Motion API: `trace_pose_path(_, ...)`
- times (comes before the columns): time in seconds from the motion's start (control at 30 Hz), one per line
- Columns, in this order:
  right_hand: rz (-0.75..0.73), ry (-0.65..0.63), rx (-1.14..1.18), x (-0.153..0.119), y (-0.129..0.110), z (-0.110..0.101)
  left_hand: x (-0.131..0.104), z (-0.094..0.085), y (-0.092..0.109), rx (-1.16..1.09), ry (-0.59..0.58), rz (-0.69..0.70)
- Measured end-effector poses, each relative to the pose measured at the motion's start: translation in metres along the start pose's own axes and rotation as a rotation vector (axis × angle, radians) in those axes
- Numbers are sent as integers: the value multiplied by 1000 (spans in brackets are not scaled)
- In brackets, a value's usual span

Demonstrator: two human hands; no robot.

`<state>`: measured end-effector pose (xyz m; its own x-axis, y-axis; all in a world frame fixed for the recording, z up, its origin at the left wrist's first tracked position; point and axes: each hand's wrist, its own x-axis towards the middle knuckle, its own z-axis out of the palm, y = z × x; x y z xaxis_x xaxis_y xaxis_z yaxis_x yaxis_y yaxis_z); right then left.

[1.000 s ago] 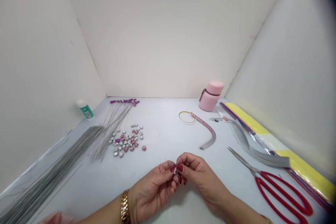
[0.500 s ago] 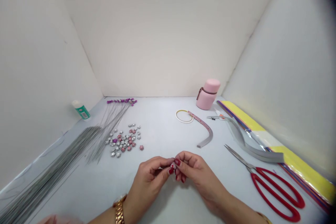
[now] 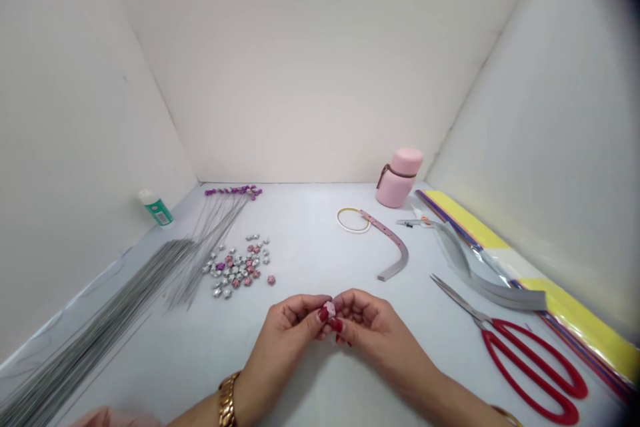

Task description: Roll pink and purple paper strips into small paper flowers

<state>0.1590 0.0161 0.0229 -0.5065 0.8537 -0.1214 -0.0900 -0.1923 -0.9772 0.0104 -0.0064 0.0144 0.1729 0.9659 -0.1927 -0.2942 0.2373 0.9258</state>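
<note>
Between the fingertips of both hands is a small pink folded paper star. My left hand is closed, its thumb and forefinger pinching the star from the left. My right hand is closed too, thumb and fingers pressing the star's right side. Beyond them to the left lies a loose pile of silver and pink paper stars, with one purple star among them. A bent strip of paper strips, pink with dots at one end and grey at the other, lies beyond my right hand.
Red-handled scissors lie at right, beside grey strips and yellow sheets. A pink flask stands behind a tape ring. At left are a wire bundle, purple-tipped wires and a green-and-white bottle.
Both hands have shifted their fingertips on the small star. My right thumb has moved down, and more of the pink star shows. The whole view has shifted slightly.
</note>
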Motion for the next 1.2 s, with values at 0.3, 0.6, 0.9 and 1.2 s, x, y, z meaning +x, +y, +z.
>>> trace_pose_path(0.3, 48, 66, 13, -2, 4, 3, -4, -2, 1, 213, 58, 131)
trace_pose_path(0.6, -129, 124, -269, -6, 3, 1, -1, 1, 5, 124, 63, 54)
trace_pose_path(0.9, -115, 183, -166, -5, 7, 6, -7, -3, -5, 359, 54, 299)
trace_pose_path(1.2, -277, 191, -477, -6, 9, 3, -8, 2, -1, 149, 64, 166)
